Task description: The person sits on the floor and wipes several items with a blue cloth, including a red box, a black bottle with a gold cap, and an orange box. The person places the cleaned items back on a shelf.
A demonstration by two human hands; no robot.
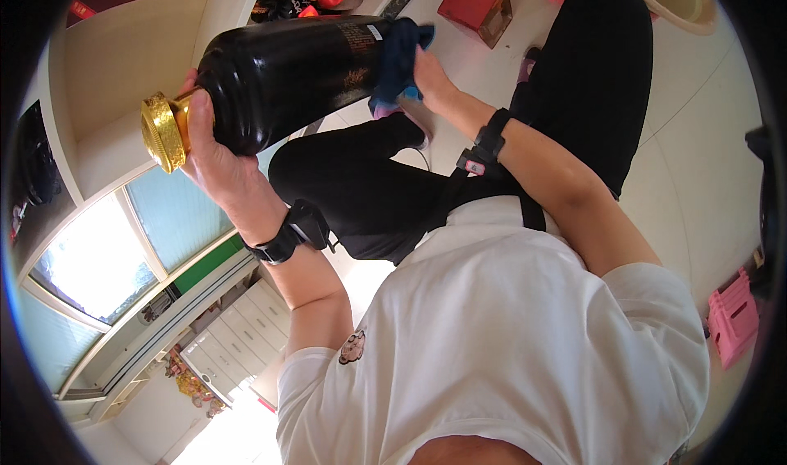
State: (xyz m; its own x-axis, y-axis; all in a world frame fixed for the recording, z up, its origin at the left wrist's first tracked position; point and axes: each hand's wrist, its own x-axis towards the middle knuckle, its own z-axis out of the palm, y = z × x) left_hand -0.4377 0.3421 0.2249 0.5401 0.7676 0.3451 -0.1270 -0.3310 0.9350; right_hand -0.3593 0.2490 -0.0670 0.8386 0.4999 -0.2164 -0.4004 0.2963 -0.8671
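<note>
A large black glossy bottle [289, 68] with gold and white print lies tilted on its side in the air before me. My left hand [212, 139] grips its gold neck, just behind the gold embossed cap [163, 132]. At the other end, my right hand [433, 81] holds a dark blue cloth [396, 56] against the bottle's base. The cloth is bunched and hides the base. Some of my right fingers are hidden behind the cloth.
A wooden cabinet [135, 53] with open compartments stands at left, close to the bottle. On the tiled floor is a red box [470, 4]. A beige basin [670, 1] is at the upper right. A pink plastic stool [731, 320] lies at right.
</note>
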